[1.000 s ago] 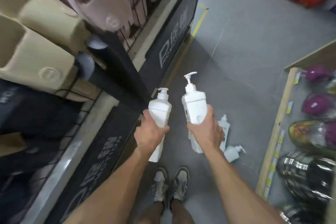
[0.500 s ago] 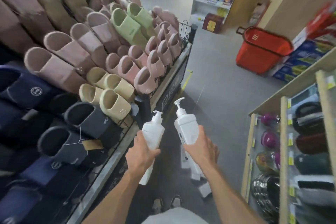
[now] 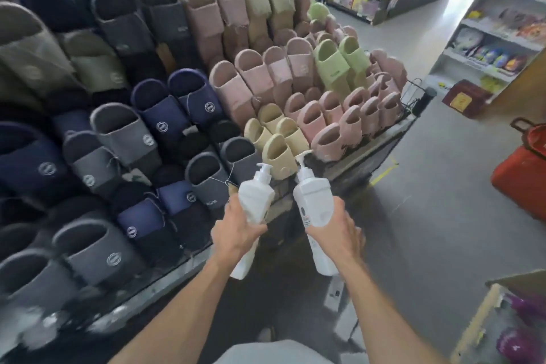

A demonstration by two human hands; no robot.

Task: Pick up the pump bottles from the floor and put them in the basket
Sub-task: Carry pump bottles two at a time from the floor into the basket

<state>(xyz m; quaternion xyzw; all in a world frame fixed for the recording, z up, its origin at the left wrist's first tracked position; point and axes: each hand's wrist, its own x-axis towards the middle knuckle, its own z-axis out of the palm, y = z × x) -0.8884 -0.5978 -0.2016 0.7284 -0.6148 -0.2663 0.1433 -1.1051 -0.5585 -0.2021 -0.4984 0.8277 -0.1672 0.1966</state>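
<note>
Left hand gripping white pump bottle, right hand gripping another, label print unreadable

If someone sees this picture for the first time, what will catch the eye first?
First, the two white pump bottles at lower centre, one in the left hand and one in the right hand. Behind them, the slipper display fills the left side. At the right edge, the red basket stands on the floor.

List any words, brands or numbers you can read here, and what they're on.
None reads clearly.
Slippers: round logos, blurred.
Bottle in right hand: small side print, too small.
Shelf goods: packaging blurred.
Maroon box: yellow label, unreadable.
</note>
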